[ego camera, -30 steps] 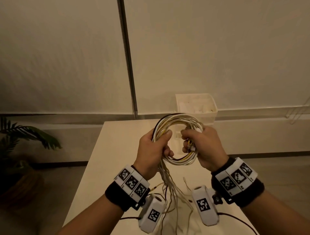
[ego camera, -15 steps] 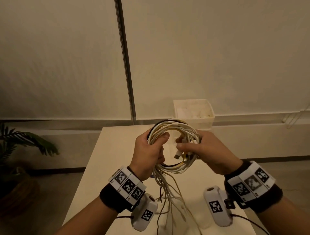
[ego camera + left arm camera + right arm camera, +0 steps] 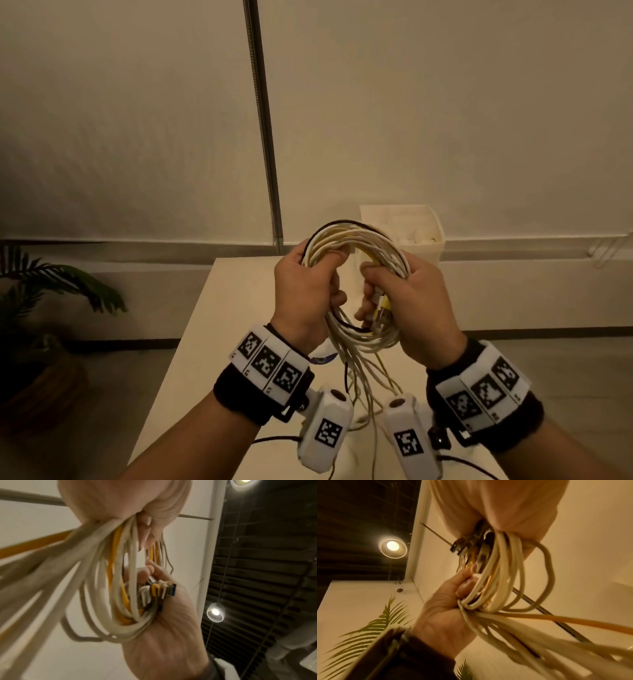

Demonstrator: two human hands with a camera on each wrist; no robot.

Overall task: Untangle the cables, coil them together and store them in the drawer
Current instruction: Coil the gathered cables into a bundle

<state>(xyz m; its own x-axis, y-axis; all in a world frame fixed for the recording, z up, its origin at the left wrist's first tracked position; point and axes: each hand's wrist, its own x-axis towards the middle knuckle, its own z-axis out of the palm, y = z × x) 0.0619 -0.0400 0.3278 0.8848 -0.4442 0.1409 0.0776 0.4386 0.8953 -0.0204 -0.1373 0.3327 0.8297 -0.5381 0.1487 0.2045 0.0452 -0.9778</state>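
Note:
A coil of white, yellow and black cables is held up over the table between both hands. My left hand grips the coil's left side, thumb across the strands. My right hand grips the right side and clamps a bunch of plugs against it. Loose cable ends hang from the coil down to the table. The left wrist view shows the coil and the plugs in my right hand. In the right wrist view my left hand clutches the coil.
A white open box stands at the table's far edge, behind the coil. The pale table stretches under my hands. A potted plant sits on the floor to the left. A dark vertical rail runs down the wall.
My right hand has gone from pinching a plug inside the loop to gripping the coil's right side with the plugs pressed in. The left hand keeps its grip.

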